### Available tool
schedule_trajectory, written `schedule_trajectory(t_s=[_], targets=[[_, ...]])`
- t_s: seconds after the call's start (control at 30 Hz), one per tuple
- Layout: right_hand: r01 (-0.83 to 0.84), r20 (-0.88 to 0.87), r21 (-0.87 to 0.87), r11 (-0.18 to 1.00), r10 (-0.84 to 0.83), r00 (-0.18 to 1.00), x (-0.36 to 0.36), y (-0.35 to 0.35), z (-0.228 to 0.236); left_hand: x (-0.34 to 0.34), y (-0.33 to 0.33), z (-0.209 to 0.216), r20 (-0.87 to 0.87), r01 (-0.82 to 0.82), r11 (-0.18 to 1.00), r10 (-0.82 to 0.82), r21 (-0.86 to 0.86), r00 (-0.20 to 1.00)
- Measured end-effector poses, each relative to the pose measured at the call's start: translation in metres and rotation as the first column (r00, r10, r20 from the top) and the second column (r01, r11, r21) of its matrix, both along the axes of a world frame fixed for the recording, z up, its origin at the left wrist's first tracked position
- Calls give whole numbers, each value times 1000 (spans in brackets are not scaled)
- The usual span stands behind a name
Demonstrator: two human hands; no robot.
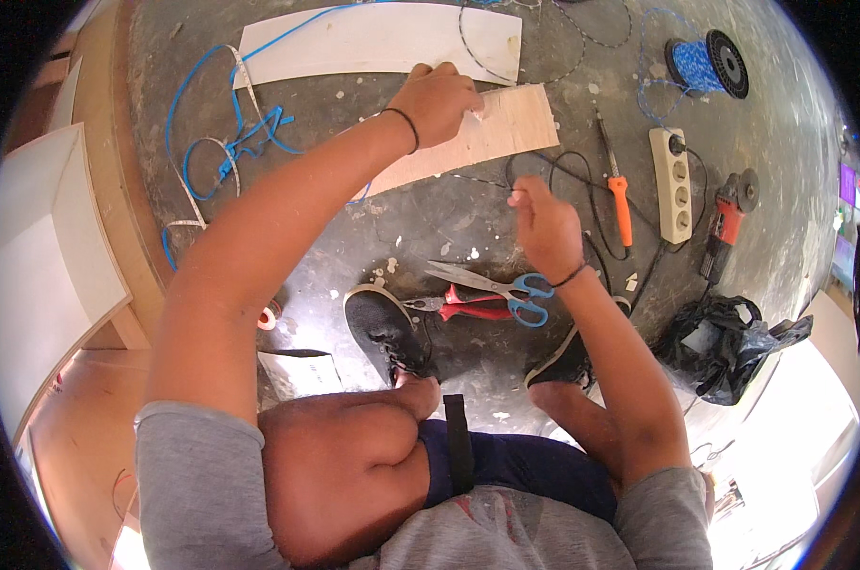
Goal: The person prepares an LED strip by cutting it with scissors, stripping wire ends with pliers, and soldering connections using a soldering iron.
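Observation:
My left hand rests on a thin plywood board, its fingers curled in a closed grip near the far edge. What it holds, if anything, is hidden. Closer to me, my right hand is closed in a pinch above the floor. A thin speckled cord runs from beside the board to its fingertips. Below and left of that hand lie blue-handled scissors, partly over red-handled pliers. Beyond the plywood is a white panel.
Right of my hands lie an orange soldering iron, a power strip, an angle grinder and a black plastic bag. A spool of blue cord stands far right. Blue strap tangles at left. My shoes flank the tools.

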State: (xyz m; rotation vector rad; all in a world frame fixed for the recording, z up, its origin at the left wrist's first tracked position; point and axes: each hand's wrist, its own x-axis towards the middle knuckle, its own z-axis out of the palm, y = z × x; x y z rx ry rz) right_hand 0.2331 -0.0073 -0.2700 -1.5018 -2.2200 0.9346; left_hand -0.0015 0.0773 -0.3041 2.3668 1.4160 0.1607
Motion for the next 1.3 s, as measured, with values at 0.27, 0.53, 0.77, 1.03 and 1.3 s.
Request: schedule_trajectory(t_s=[0.27,0.53,0.77,1.03,1.3], targets=[[274,-292,-376,885,-394,871,7,7,-4,-26,-20,0,168,-84,995,75,46,983],[-100,-31,-87,991,98,995,10,-2,-7,-54,-24,14,97,-216,901,270,-375,958],[-147,194,-168,975,179,964,7,-1,18,-35,-33,1,47,-299,952,297,60,954],[-396,236,-233,888,447,863,18,-46,26,-50,4,17,143,-88,984,111,-157,984],[-642,420,-93,761,614,668,24,-109,22,-26,31,74,-229,53,923,-150,-381,962]])
